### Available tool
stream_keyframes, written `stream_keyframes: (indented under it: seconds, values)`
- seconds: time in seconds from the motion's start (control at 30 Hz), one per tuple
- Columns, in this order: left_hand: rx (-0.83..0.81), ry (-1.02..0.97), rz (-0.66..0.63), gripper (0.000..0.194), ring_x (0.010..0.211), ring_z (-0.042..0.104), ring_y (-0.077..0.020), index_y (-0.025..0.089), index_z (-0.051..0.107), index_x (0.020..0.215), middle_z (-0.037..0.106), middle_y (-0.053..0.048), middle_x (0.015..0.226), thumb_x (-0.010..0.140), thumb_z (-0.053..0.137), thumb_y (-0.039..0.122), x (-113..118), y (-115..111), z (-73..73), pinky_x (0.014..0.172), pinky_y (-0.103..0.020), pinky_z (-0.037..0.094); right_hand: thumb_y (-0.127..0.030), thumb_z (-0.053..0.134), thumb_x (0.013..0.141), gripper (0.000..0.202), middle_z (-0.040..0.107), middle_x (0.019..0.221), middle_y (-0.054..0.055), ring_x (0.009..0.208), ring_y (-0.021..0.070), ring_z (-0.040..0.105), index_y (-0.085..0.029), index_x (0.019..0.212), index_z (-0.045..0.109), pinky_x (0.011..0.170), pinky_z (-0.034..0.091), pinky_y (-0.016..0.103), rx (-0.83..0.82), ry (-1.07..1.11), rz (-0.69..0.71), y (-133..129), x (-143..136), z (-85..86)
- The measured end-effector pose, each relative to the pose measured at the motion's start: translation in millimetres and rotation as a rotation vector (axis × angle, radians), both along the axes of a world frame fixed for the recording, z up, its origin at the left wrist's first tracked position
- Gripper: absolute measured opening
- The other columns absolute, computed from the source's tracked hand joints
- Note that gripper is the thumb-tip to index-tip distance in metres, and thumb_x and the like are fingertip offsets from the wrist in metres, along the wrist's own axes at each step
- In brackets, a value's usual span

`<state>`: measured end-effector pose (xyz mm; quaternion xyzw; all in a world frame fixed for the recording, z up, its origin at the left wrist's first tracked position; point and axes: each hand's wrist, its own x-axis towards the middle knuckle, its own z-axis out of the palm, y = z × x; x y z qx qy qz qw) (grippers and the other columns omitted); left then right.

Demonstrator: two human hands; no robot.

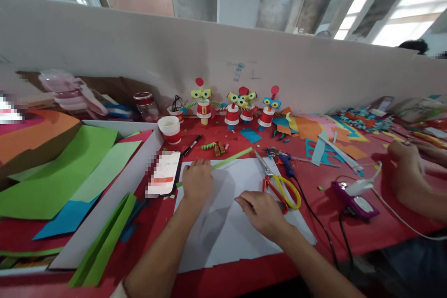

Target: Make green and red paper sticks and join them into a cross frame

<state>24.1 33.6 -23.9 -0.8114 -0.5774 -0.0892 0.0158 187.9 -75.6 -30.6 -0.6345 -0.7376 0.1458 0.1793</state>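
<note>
My left hand [198,179] lies over a narrow green paper strip [232,158] on the white paper sheets [223,223]; its fingers are bent close together and press on the strip. My right hand [260,212] hovers or rests over the same sheets, thumb and fingers pinched; whatever is between them is too small to make out. Scissors with red handles [274,191] and scissors with yellow handles [291,193] lie just beyond my right hand. A phone [164,173] is left of my left hand.
A box [139,149] of coloured paper fills the left side. Paper-cup figures [232,114] stand at the back by a white cup [169,129]. A glue gun [287,164], a purple power socket [354,200] with cables, and another person's hands [407,158] are at the right.
</note>
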Motion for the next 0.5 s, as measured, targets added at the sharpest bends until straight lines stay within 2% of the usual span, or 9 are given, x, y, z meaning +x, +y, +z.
stream_keyframes:
  seconds: [0.1, 0.2, 0.33, 0.5]
  values:
    - [-0.041, -0.017, 0.043, 0.032, 0.098, 0.064, -0.0266, 0.014, 0.064, 0.103, 0.069, -0.014, 0.1, 0.089, 0.035, 0.012, -5.2, 5.2, 0.5, 0.083, -0.037, 0.044, -0.035, 0.039, 0.098, 0.034, 0.073, 0.081, 0.003, 0.077, 0.0168, 0.067, -0.021, 0.083, 0.065, 0.065, 0.035, 0.026, -0.013, -0.056, 0.071, 12.9, -15.4, 6.1]
    - [-0.12, -0.041, 0.05, 0.029, 0.093, 0.066, -0.024, 0.016, 0.065, 0.099, 0.07, -0.011, 0.099, 0.089, 0.038, 0.013, -8.2, 9.0, -0.6, 0.079, -0.034, 0.046, -0.036, 0.038, 0.099, 0.033, 0.075, 0.088, 0.003, 0.083, 0.018, 0.068, -0.021, 0.09, 0.067, 0.068, 0.037, 0.026, -0.035, -0.098, 0.086, 22.6, -27.1, 15.2]
    - [-0.111, -0.048, 0.045, 0.029, 0.095, 0.065, -0.0242, 0.017, 0.067, 0.097, 0.07, -0.011, 0.102, 0.091, 0.039, 0.017, -9.7, 9.2, -2.7, 0.078, -0.033, 0.046, -0.034, 0.039, 0.098, 0.033, 0.075, 0.088, 0.004, 0.083, 0.0195, 0.068, -0.022, 0.088, 0.068, 0.066, 0.038, 0.028, -0.06, -0.173, 0.102, 32.3, -40.1, 21.1]
    - [-0.079, -0.099, 0.01, 0.027, 0.1, 0.063, -0.0248, 0.017, 0.068, 0.101, 0.069, -0.011, 0.106, 0.09, 0.043, 0.018, -11.3, 13.6, -3.5, 0.083, -0.033, 0.047, -0.031, 0.04, 0.096, 0.031, 0.075, 0.086, 0.005, 0.078, 0.0204, 0.068, -0.021, 0.087, 0.068, 0.063, 0.037, 0.028, -0.06, -0.213, 0.102, 46.0, -54.3, 17.8]
